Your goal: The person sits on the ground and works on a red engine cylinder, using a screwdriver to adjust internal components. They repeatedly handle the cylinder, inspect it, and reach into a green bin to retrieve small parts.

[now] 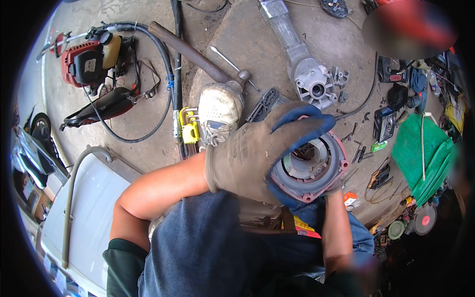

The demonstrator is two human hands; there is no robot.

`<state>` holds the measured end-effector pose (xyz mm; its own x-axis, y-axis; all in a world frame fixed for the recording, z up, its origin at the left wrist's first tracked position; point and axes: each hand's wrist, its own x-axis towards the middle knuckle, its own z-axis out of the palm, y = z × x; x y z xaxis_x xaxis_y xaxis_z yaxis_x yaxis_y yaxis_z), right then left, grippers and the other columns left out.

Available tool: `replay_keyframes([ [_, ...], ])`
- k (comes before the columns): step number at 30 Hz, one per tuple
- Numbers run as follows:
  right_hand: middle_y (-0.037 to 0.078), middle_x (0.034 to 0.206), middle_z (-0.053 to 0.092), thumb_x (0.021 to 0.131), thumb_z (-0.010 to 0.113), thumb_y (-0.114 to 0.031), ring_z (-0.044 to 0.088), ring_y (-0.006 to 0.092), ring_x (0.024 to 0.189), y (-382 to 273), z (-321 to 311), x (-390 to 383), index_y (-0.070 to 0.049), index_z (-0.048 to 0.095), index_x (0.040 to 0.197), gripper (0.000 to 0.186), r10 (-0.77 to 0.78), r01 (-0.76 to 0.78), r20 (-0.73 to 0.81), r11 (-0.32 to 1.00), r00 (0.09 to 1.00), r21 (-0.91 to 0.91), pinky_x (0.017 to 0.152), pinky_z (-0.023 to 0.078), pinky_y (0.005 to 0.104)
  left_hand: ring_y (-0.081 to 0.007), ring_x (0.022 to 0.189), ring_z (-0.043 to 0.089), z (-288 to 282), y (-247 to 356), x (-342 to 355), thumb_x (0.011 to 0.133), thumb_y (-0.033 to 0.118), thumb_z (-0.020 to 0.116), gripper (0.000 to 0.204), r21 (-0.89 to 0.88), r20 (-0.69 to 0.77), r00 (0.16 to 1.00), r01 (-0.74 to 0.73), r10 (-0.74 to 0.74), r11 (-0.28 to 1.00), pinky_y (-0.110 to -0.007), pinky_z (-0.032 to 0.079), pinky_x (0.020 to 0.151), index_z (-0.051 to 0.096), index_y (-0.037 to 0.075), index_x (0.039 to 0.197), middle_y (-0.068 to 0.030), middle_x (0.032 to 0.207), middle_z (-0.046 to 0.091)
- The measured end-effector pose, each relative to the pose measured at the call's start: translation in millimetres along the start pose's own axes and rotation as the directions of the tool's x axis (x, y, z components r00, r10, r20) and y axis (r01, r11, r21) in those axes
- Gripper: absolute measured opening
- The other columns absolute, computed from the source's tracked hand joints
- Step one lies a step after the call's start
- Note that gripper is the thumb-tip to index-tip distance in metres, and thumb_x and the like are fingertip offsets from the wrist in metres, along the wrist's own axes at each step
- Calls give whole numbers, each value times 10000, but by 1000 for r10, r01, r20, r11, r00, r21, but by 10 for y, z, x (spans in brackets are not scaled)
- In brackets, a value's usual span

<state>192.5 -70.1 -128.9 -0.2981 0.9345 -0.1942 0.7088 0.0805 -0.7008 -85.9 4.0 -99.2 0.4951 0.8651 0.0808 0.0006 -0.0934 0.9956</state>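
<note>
Here, the gloved left hand [257, 153] grips a hollow grey-and-red housing [326, 171] near the person's knees, its open end facing up, seemingly so the inside can be seen. The right hand [335, 188] is mostly hidden at the housing's lower right edge; it perhaps steadies the part from beneath, but I cannot tell how its fingers are set. On the concrete floor [242, 29] lie a silver gear casing [312, 74], a hammer [193, 53] and a screwdriver [227, 62], apparently placed within reach.
</note>
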Motion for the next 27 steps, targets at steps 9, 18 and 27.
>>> replay_keyframes([
  [9,172,1136,731,862,690,-167,674,249,1027,404,84,-268,64,613,1317,517,134,-251,249,808,959,534,919,517,358,-436,1031,683,-8,102,53,631,368,919,1003,38,44,999,-8,6,999,-466,613,849,480,53,1476,-272,1353,490],
  [18,168,1131,734,850,751,-210,688,273,1036,246,95,-250,50,624,1307,541,211,-284,203,836,956,470,907,528,371,-444,1019,680,-5,177,40,627,369,931,1031,68,-5,995,95,-95,993,-474,608,839,460,49,1486,-282,1364,465],
  [27,168,1127,734,851,753,-219,692,279,1029,75,139,-209,44,628,1303,537,216,-271,172,857,961,439,897,533,376,-457,1110,631,-34,208,-35,631,393,928,1077,99,-21,992,123,-121,987,-491,582,871,417,43,1513,-279,1381,461],
])
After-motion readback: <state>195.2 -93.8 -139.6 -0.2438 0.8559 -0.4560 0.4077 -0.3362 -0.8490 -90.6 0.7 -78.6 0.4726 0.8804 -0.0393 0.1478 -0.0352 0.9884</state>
